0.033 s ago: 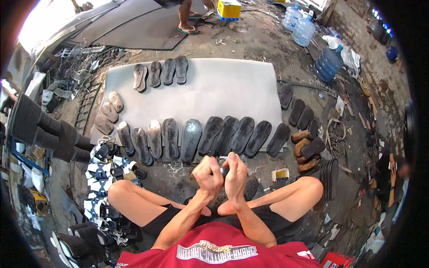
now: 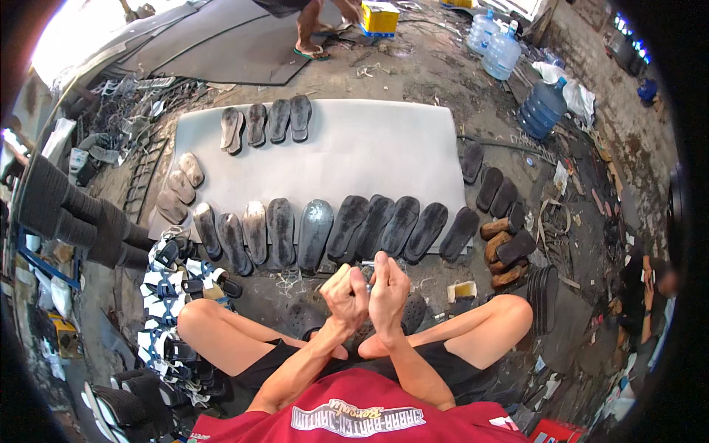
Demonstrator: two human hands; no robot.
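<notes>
My left hand (image 2: 344,297) and my right hand (image 2: 388,295) are held close together above my crossed legs. Both have their fingers curled and thumbs up. Whatever lies between them is almost wholly hidden; only a small glint shows in the gap. Just beyond stands a row of dark shoe-shaped soles (image 2: 349,227), including a shiny grey one (image 2: 316,225). They lie along the near edge of a pale grey sheet (image 2: 354,155). Beneath my hands, dark perforated clogs (image 2: 303,317) are partly covered by my legs.
More soles (image 2: 279,119) lie at the sheet's far left. White-and-blue sandals (image 2: 164,310) are piled left of my knee. At right sit brown shoe forms (image 2: 502,249) and stacked black soles (image 2: 543,295). Large water bottles (image 2: 543,108) and a person's foot (image 2: 312,52) appear farther back.
A dark rounded thing showed between my hands before; now it is hidden. My left hand has turned slightly, its thumb now nearer my right hand.
</notes>
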